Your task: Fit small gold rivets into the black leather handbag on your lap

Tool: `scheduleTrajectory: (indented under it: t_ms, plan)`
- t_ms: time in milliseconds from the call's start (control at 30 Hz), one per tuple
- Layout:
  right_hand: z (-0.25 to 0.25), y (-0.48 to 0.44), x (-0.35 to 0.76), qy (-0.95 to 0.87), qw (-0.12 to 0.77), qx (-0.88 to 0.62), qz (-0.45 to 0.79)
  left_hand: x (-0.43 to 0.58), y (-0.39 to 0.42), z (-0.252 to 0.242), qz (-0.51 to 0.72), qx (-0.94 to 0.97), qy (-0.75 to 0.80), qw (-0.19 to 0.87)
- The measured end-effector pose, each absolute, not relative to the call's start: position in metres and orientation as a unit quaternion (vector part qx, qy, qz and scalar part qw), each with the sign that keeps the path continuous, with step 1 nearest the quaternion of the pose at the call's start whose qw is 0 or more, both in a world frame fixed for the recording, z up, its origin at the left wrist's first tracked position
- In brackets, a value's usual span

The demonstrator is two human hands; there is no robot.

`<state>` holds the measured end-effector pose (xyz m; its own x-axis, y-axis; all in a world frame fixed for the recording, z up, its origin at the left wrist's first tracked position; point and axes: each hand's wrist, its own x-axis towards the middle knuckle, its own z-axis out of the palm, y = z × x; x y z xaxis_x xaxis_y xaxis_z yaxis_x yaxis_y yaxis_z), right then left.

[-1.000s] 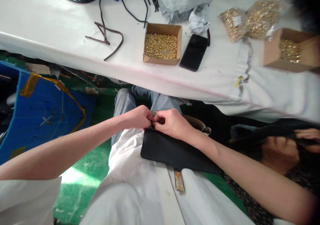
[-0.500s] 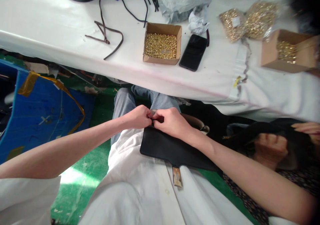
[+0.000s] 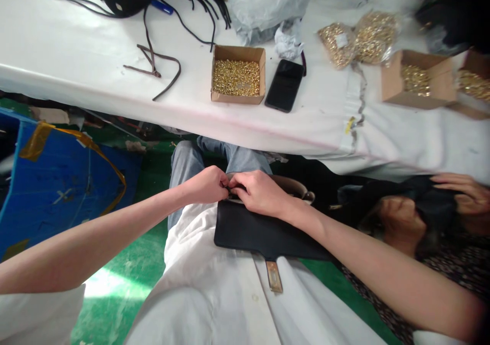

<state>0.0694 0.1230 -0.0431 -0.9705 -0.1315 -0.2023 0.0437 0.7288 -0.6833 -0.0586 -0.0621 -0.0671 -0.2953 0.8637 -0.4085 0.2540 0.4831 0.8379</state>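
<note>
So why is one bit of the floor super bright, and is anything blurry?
Head view: light seems to fall on the green floor, making a whitish patch, but its source is out of sight; head view: the right arm goes blurry near the picture's right edge; head view: the small dark piece between the left hand and right hand is too tiny to make out.

The bare left hand (image 3: 209,185) and bare right hand (image 3: 263,193) pinch a small dark piece (image 3: 229,190), its shape unclear, by a flat black leather-like flap (image 3: 260,232). Bodyward of the grip, the flap bears a rectangular gold metal clasp (image 3: 274,277). Beyond the grip, an open brown cardboard box (image 3: 236,99) of gold pieces stands beside a black phone (image 3: 284,85).
</note>
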Motion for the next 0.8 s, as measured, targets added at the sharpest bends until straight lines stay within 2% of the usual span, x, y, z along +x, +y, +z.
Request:
scheduleTrajectory:
  t_ms: [333, 633, 800]
  plan:
    - [-0.034, 0.126, 0.069, 0.883, 0.151, -0.003, -0.445, -0.058, -0.064, -0.056, 0.341, 0.348, 0.717, 0.499]
    - [-0.034, 0.128, 0.068, 0.907, 0.148, 0.015, -0.394, -0.06, -0.06, -0.057, 0.296, 0.447, 0.729, 0.426]
    - [-0.026, 0.136, 0.072, 0.893, 0.171, -0.016, -0.417, -0.058, -0.058, -0.048, 0.288, 0.465, 0.713, 0.438]
